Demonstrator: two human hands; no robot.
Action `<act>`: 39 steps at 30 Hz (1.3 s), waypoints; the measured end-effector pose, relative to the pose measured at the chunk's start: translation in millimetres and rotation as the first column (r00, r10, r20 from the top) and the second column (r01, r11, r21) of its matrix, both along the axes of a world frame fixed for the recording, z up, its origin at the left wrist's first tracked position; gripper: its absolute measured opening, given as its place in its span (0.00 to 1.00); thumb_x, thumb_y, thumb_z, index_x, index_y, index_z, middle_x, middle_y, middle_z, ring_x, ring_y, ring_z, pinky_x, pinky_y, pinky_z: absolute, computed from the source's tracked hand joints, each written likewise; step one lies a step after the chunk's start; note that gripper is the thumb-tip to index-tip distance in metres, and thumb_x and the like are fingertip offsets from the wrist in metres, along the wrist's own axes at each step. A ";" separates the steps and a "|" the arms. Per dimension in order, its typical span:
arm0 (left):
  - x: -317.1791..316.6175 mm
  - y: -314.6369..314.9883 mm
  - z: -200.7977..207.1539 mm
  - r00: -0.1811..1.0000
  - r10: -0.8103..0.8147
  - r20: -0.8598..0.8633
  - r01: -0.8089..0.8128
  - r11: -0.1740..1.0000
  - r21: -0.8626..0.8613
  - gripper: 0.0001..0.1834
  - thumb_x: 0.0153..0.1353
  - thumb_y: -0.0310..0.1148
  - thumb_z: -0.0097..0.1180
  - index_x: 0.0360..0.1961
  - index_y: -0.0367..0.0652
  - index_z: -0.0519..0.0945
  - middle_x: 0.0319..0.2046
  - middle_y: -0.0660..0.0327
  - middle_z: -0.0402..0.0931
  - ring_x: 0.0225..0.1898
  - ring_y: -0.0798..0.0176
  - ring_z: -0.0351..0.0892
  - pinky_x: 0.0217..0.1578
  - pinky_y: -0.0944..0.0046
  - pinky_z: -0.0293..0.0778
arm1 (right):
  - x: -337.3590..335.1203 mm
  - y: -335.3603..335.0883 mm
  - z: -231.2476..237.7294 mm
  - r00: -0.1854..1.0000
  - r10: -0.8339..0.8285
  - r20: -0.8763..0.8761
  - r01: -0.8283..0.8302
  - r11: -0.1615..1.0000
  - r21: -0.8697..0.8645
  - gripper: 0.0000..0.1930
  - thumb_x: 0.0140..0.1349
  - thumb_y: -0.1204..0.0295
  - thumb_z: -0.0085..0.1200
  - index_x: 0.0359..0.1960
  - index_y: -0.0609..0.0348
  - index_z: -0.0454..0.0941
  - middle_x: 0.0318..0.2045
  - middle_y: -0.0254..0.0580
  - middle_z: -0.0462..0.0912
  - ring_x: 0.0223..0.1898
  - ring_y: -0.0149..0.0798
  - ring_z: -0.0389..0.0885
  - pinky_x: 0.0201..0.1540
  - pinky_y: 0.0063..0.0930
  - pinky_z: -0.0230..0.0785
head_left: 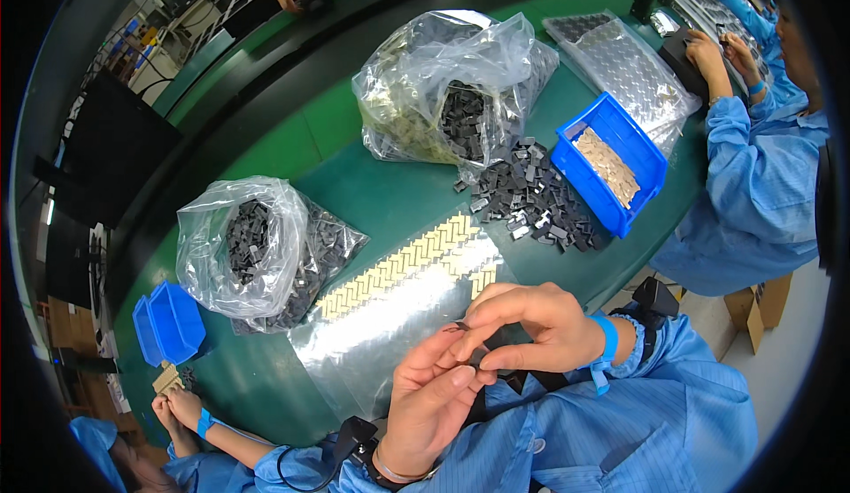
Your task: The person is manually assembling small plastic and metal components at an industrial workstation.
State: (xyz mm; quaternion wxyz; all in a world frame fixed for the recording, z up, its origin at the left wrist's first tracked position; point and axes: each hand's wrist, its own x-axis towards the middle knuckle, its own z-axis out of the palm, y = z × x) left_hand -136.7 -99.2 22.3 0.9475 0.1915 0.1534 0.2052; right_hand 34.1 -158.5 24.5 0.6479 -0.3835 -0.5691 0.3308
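My left hand [434, 391] and my right hand [542, 323] meet in front of me above the table's near edge. Between their fingertips is a small black part [478, 354], largely covered by the fingers, so its exact shape is hidden. Both hands are closed in a pinch around it. Just beyond them lies a clear plastic sheet [381, 360] on the green table. Rows of small cream-coloured pieces [398, 267] are laid on it in a slanted pattern. Past the sheet, to the right, is a loose pile of small black blocks [536, 199].
A blue bin [651, 183] of flat tan pieces stands right of the pile. Two clear bags [416, 59] [199, 254] hold black parts. Blue bins [181, 320] sit at left. Co-workers' hands [181, 409] [708, 59] work at both sides; packed trays [620, 68] lie far right.
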 end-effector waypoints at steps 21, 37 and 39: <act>5.3 -9.2 -0.5 0.835 0.510 -0.206 -0.303 0.738 0.603 0.16 0.52 0.13 0.53 0.44 0.28 0.75 0.41 0.48 0.74 0.38 0.61 0.78 0.41 0.67 0.75 | -29.8 3.5 -4.1 0.911 -0.092 -0.402 0.015 0.981 -0.191 0.05 0.56 0.83 0.51 0.35 0.68 0.72 0.43 0.45 0.68 0.41 0.32 0.72 0.44 0.24 0.69; 7.2 -8.6 -4.1 0.786 0.562 -0.258 -0.262 0.680 0.685 0.15 0.51 0.13 0.55 0.42 0.27 0.75 0.37 0.50 0.76 0.34 0.64 0.79 0.35 0.71 0.76 | -34.0 7.7 -7.1 0.858 -0.104 -0.503 -0.012 0.975 -0.223 0.03 0.55 0.85 0.50 0.31 0.68 0.72 0.40 0.46 0.69 0.38 0.30 0.73 0.37 0.21 0.74; 7.3 -7.9 -4.0 0.786 0.563 -0.256 -0.255 0.672 0.695 0.15 0.51 0.13 0.55 0.42 0.27 0.75 0.37 0.50 0.76 0.33 0.64 0.79 0.35 0.71 0.76 | -33.1 8.4 -6.7 0.858 -0.099 -0.505 -0.018 0.975 -0.221 0.03 0.55 0.85 0.50 0.31 0.68 0.71 0.40 0.46 0.69 0.37 0.30 0.73 0.37 0.21 0.74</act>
